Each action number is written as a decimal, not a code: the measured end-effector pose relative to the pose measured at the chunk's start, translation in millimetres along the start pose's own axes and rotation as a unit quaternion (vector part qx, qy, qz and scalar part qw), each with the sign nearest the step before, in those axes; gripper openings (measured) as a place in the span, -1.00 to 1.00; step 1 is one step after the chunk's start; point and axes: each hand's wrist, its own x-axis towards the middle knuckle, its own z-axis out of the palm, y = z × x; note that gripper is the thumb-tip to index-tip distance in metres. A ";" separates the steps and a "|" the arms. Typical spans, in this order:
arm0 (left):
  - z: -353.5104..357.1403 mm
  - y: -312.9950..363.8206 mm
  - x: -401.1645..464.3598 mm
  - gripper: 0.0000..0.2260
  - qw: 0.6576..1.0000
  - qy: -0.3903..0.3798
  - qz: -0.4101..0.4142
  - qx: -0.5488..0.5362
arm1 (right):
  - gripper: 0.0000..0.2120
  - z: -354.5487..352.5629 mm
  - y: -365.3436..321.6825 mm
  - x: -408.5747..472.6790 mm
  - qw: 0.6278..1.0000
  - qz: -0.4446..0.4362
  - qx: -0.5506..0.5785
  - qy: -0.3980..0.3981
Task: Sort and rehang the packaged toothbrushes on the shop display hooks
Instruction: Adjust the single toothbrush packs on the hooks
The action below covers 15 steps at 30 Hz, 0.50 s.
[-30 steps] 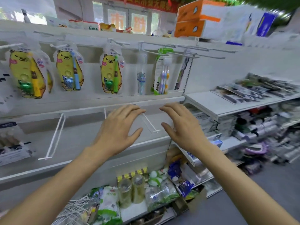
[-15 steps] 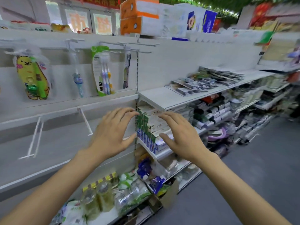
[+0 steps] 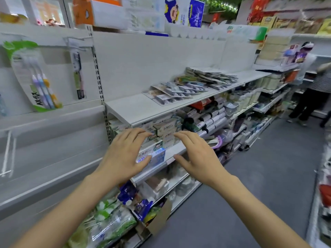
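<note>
With both the left hand (image 3: 123,156) and right hand (image 3: 198,154) released and empty, the view is being swung rightward from the hooks toward the loose packaged toothbrushes (image 3: 189,86) being approached on the shelf (image 3: 132,108) at 12 o'clock.

A shop aisle is stretching ahead: white metal shelving (image 3: 143,111) is carrying stacked toothpaste boxes (image 3: 166,130), packaged toothbrushes (image 3: 35,77) are hanging from display hooks (image 3: 75,40), and another shopper (image 3: 311,90) is standing farther down the grey floor (image 3: 268,176).
</note>
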 end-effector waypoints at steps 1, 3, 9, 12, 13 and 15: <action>6.4 1.2 8.1 -0.47 1.000 -0.001 0.002 -0.005 | -0.45 1.8 8.3 2.1 1.000 0.006 -0.001 -0.001; 18.4 2.6 24.6 -0.48 1.000 -0.004 0.005 -0.016 | -0.44 6.7 24.2 8.5 1.000 0.018 -0.006 -0.005; 58.1 -9.6 86.8 -0.47 0.999 -0.014 0.029 -0.030 | -0.44 25.2 70.9 40.8 0.999 0.043 -0.016 -0.015; 76.6 -23.2 124.9 -0.48 0.999 -0.013 0.032 -0.036 | -0.44 31.6 95.2 64.3 0.998 0.057 -0.029 -0.017; 81.9 -27.3 137.9 -0.49 0.999 -0.011 0.033 -0.035 | -0.44 34.3 103.1 72.1 0.997 0.062 -0.033 -0.015; 89.9 -33.6 161.7 -0.50 0.999 -0.007 0.034 -0.041 | -0.44 39.4 117.9 86.2 0.997 0.070 -0.033 -0.015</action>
